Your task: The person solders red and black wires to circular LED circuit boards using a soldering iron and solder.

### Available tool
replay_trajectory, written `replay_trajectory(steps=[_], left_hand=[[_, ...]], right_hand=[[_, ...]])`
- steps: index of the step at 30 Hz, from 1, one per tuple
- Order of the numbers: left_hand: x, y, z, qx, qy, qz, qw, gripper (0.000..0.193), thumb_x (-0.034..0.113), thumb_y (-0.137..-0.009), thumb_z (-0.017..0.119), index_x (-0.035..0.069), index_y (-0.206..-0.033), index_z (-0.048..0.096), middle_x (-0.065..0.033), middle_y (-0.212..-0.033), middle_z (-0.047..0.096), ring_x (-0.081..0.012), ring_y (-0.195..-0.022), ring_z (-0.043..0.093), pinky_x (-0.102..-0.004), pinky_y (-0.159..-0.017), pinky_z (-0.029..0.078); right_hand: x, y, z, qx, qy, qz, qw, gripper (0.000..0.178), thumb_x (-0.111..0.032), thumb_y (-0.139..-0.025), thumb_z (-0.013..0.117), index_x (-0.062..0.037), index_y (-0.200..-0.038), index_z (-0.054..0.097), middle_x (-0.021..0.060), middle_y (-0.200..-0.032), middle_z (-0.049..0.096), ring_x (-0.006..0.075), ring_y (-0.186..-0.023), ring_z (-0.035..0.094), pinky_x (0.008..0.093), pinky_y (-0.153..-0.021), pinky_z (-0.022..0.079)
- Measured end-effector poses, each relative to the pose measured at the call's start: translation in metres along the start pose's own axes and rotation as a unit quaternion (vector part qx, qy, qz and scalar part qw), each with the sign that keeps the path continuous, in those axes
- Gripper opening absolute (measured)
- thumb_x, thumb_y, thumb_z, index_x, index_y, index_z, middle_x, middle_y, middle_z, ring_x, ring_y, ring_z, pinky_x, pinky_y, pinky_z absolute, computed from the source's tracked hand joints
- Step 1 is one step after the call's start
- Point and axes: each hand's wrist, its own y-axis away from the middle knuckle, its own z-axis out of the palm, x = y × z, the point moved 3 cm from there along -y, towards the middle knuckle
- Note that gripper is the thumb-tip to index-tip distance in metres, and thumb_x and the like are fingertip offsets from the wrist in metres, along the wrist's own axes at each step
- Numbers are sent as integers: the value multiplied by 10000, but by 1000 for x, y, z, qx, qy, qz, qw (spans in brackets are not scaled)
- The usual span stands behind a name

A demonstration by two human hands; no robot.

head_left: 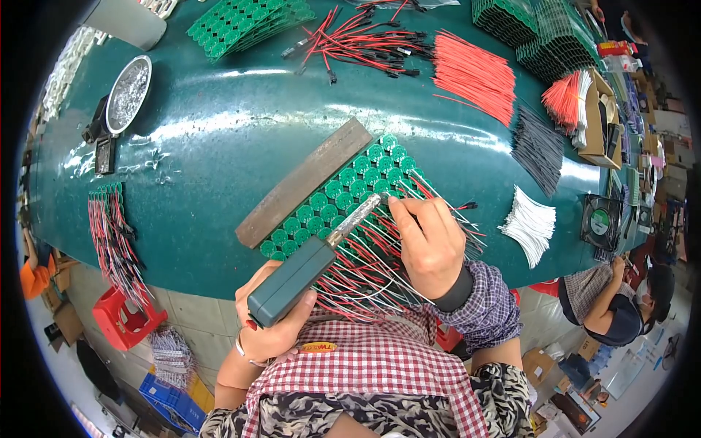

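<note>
My left hand (272,328) is wrapped round the dark green box-shaped handle of a soldering iron (290,283). Its metal barrel slants up and right, and its tip meets a panel of round green circuit boards (342,188). Right at that tip, my right hand (431,244) pinches thumb and forefinger on what looks like a thin wire, mostly hidden by the fingers. Many red, white and black wires (369,274) hang from the panel's near side toward my checked apron. Along the panel's far left edge lies a long brown bar (307,182), seemingly wooden.
Beyond are bundles of red wires (475,77), black wires (539,150) and white wires (531,226), connector leads (358,44) and stacked green panels (244,25). At left stand a silvery dish (129,95) and a wired panel (109,219). A person (617,299) sits at right.
</note>
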Motion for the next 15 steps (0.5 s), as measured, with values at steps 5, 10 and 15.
replay_trajectory(steps=[5,10,15], left_hand=[[-3,-1,0,-6,-20,18,1000,199,-8,-727,769,-37,-905,683,-121,-812,638,-222,-667,615,-320,-601,476],[-13,9,-5,9,-19,18,1000,228,25,-736,771,-35,-944,700,-126,-816,639,-229,-657,614,-328,-598,481],[-9,9,-6,39,16,-10,999,264,36,-738,773,-37,-984,711,-137,-873,665,-236,-709,648,-322,-646,513]], right_hand=[[0,-1,0,-1,3,-3,1000,415,90,-652,655,60,-1064,692,139,-927,641,272,-786,619,357,-658,525],[0,-1,0,-1,3,-3,1000,410,80,-663,649,62,-1070,690,140,-921,639,273,-783,616,359,-656,524],[-1,0,1,-1,6,-2,1000,406,77,-671,644,57,-1073,690,137,-914,637,274,-786,617,361,-659,525]])
